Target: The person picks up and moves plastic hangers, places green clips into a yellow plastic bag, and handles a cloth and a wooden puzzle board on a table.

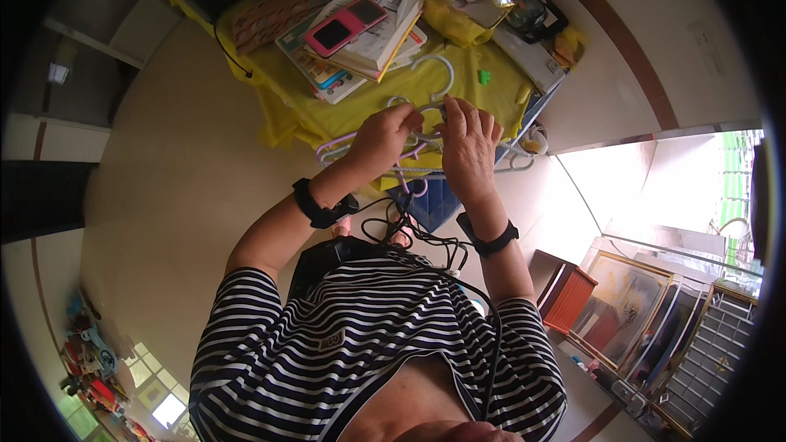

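Note:
My left hand (390, 135) and my right hand (470, 147) meet over the near edge of a table with a yellow cloth (368, 104). Between them they pinch a pale round ring (428, 121), seemingly the loop of a plastic hanger. Beyond my fingers a grey hanger hook (443, 67) curves over the cloth. Grey and lilac hangers lie below and around my hands; one lilac hanger hook (417, 187) hangs past the cloth's edge. The overlap hides which hanger the ring belongs to.
A pink device (346, 26) rests on stacked books (393, 12) on the table. A small green piece (484, 77) lies right of the hook. A box (528, 61) and plastic bags stand at the back right. Black cables (399, 221) dangle before my body.

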Tool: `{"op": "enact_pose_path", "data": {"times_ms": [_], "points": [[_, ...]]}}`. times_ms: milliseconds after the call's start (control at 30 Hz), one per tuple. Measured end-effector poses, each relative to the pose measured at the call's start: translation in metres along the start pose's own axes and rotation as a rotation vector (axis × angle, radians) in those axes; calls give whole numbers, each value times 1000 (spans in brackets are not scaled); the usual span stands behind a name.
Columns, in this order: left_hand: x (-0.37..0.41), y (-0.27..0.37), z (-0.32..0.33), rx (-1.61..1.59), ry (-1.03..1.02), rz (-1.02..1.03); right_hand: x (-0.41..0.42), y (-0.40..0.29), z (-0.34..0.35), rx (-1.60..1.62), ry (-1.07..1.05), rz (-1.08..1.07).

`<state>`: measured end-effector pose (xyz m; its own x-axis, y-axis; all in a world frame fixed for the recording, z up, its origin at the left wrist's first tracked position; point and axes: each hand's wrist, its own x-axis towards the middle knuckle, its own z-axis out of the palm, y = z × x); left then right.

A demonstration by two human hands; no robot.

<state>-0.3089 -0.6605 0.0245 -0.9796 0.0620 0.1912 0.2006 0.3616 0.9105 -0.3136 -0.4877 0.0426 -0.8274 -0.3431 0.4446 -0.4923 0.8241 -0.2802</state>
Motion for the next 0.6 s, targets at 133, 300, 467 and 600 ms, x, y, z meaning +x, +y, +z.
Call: {"op": "enact_pose_path", "data": {"times_ms": [133, 300, 467, 600], "points": [[-6, 8, -24, -98, -88, -125, -7, 10, -5, -104, 30, -16], [-13, 19, -46, -149, -84, -164, -18, 32, -13, -130, 38, 26], [-17, 23, -56, -155, -73, -146, -22, 42, -14, -170, 91, -22], [-19, 22, -61, -85, -27, -125, -19, 40, -12, -106, 87, 26]]}}
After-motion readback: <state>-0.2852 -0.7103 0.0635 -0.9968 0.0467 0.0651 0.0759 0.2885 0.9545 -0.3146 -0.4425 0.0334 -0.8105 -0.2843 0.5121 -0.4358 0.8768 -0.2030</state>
